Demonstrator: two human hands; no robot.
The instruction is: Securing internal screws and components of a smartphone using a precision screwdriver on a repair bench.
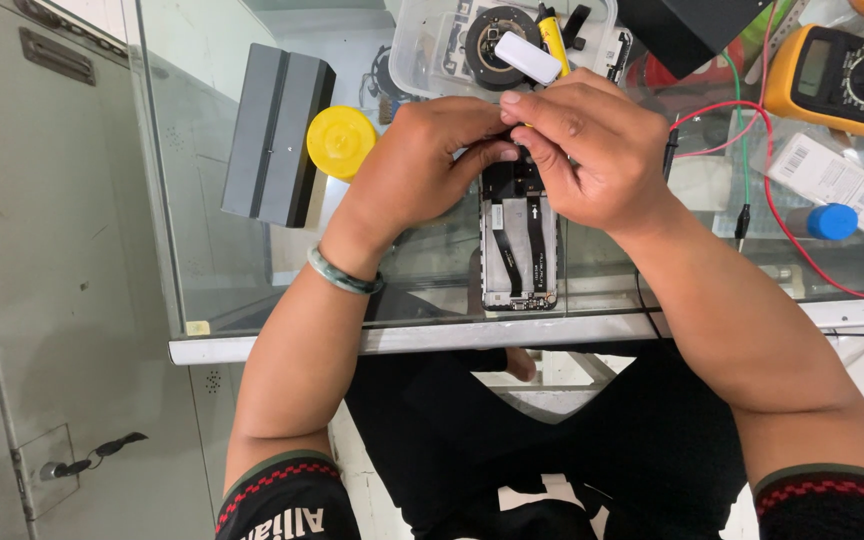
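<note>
Top end of the opened phone (520, 250) is totally buried under both hands, so whatever's being worked on up there can't be made out. A bit of a yellow-handled tool (553, 38) pokes out beyond the right hand (592, 150), but where its tip goes is hidden; can't say for sure which fingers are on it. The left hand (422, 160) has its fingers curled in, thumb and fingertips pinching down at the phone's far end. The right hand's fingers are bent and bunched tight at that same spot, touching the left ones.

The phone lies back-off on the glass counter (232, 260), near the front edge, long way pointing away. You can see a dark inside with two black flat ribbon cables running lengthwise and a pale frame round it.

Far right, a yellow multimeter (842, 80) is cut off by the frame edge, red lead (782, 230) trailing. Yellow round lid (341, 141) and grey box (277, 135) sit to the left.
</note>
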